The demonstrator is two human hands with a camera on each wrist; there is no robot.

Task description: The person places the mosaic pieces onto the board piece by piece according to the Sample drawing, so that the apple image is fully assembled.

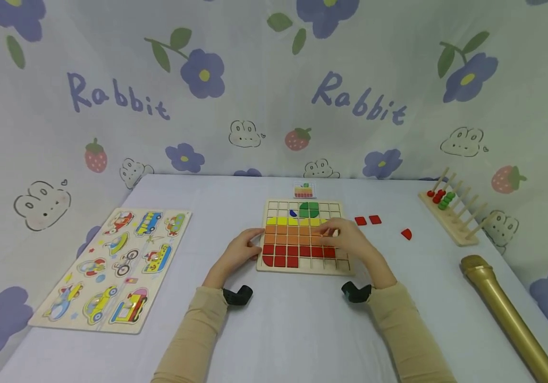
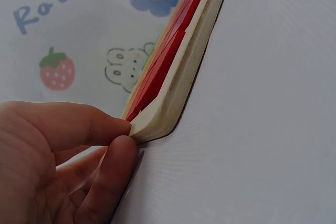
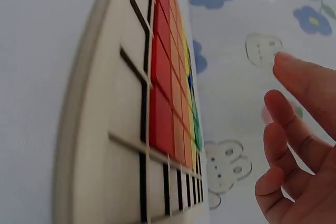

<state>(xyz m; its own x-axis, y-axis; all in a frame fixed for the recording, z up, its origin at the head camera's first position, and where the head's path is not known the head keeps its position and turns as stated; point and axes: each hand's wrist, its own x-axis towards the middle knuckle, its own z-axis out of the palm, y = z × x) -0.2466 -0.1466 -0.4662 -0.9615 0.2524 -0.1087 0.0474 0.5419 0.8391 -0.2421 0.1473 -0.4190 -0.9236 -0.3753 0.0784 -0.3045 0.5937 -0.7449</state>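
A wooden grid board point(image 1: 304, 263) lies on the table, with red point(image 1: 280, 251), orange point(image 1: 280, 235) and yellow point(image 1: 280, 221) rows of tiles. Green pieces point(image 1: 309, 209) and a small blue piece point(image 1: 293, 213) sit near its top. My left hand point(image 1: 239, 250) holds the board's left edge; in the left wrist view its thumb and forefinger meet the rim by a rounded corner. Over the board's right part hovers my right hand point(image 1: 350, 238). Its fingers point(image 3: 302, 85) are loosely bent and spread, with nothing between them. Several cells at the bottom right show bare wood.
Right of the board lie two red squares point(image 1: 360, 221) and a red quarter-round point(image 1: 406, 234). A pattern card point(image 1: 304, 190) is behind it. A vehicle puzzle point(image 1: 106, 266) lies left; a pegged bead stand point(image 1: 450, 213) and gold microphone point(image 1: 508, 314) are at right.
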